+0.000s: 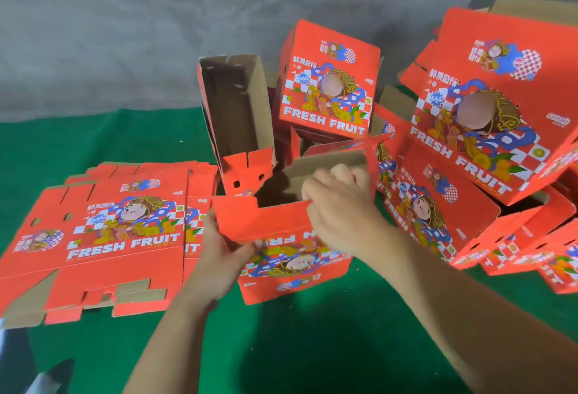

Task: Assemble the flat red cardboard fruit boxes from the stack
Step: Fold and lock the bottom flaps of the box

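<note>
A half-opened red fruit box (291, 271) stands on the green mat in front of me, its printed side facing me upside down and its brown inside showing. My left hand (223, 256) pinches the lower left edge of its near red flap (262, 221). My right hand (341, 212) grips the top right of that flap, fingers curled over the edge into the box. A stack of flat red boxes (103, 237) lies to the left.
An open box (237, 112) with its brown inside showing stands tilted behind the one I hold. Several assembled red boxes (488, 105) pile up at the back and right. The green mat (281, 346) covers the floor. A grey wall (125, 33) rises behind.
</note>
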